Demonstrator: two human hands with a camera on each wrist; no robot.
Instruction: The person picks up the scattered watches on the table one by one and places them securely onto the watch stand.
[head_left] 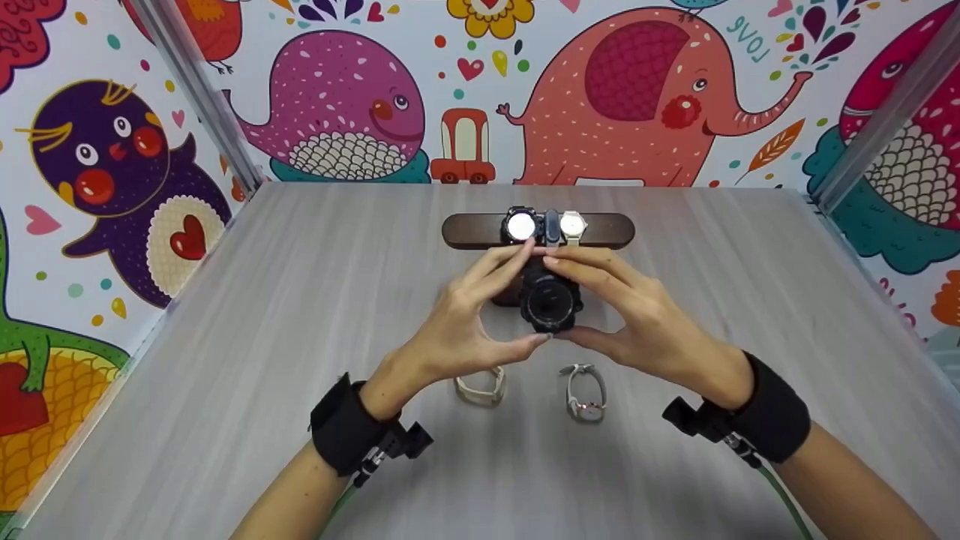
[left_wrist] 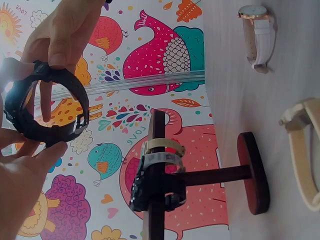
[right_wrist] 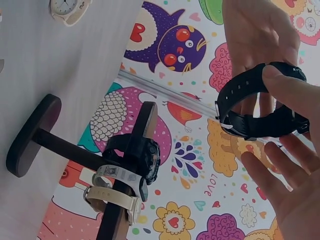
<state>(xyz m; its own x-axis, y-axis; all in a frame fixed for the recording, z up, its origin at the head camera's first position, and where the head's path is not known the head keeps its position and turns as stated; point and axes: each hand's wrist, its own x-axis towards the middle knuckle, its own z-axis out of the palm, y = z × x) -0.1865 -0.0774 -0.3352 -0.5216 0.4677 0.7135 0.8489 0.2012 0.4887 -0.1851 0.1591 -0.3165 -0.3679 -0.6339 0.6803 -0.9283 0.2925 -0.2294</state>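
Note:
A black wristwatch (head_left: 551,301), its strap closed into a loop, is raised over the table with its dial toward the head camera. My left hand (head_left: 471,311) pinches its left side, thumb below and fingertips above. Opposite it, my right hand (head_left: 637,307) grips the right side the same way. Behind them stands a dark wooden T-shaped watch stand (left_wrist: 215,176). Its crossbar carries another black watch (right_wrist: 151,157), a slim band with a dark face (head_left: 553,225) and a cream watch (right_wrist: 112,196).
Two more watches lie on the grey table (head_left: 337,300), nearer to me: a cream-strapped one (head_left: 480,390) on the left and one with a pale strap and rose-gold case (head_left: 589,397) on the right. Walls with cartoon animals (head_left: 345,97) enclose the back and sides.

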